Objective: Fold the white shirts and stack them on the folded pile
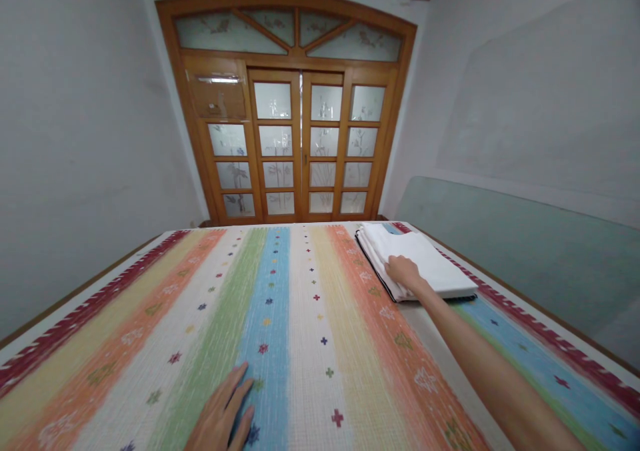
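Note:
On the right side of the bed lies a stack of folded clothes, with a white T-shirt [433, 257] on top and dark edges showing underneath. My right hand [403, 271] is at the near left side of this stack, its fingers curled closed on the white fabric. The fingertips are partly hidden, so how many layers they hold I cannot make out. My left hand [225, 411] is low in the view over the striped bedspread [305, 344], fingers stretched out and slightly apart, holding nothing. It is well apart from the clothes.
A pale green headboard-like panel [500, 227] runs along the right wall. Wooden doors [300, 144] with patterned glass panes stand beyond the bed's far edge. A plain grey-white wall [85, 124] is on the left.

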{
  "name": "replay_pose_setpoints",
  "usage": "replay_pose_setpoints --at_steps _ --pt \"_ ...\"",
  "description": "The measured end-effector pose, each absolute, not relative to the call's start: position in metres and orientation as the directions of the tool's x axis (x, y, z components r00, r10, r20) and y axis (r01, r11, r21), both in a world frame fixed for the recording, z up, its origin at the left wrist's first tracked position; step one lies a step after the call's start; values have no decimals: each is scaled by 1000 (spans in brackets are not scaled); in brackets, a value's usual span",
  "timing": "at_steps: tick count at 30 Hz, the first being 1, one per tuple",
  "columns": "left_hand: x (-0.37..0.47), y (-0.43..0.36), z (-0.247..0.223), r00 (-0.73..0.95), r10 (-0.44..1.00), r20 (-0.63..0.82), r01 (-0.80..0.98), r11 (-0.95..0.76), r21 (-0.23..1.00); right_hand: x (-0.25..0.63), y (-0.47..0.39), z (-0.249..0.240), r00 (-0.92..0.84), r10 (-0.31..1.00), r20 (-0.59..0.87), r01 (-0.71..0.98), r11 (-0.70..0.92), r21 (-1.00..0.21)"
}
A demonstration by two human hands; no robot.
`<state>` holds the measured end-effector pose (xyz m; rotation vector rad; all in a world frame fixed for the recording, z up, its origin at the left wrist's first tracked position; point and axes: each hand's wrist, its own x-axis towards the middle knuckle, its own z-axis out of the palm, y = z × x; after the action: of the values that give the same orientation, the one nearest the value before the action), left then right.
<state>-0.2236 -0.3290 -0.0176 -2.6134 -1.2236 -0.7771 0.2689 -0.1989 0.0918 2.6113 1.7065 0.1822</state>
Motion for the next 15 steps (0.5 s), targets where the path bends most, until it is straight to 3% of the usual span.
replay_pose_setpoints --at_steps 8,15 --pt "-220 -336 -25 500 751 432 795 -595 114 249 -211 67 369 901 230 912 -399 101" --pt "-220 -336 -27 468 809 356 813 -552 186 256 -201 84 398 905 149 912 -409 46"
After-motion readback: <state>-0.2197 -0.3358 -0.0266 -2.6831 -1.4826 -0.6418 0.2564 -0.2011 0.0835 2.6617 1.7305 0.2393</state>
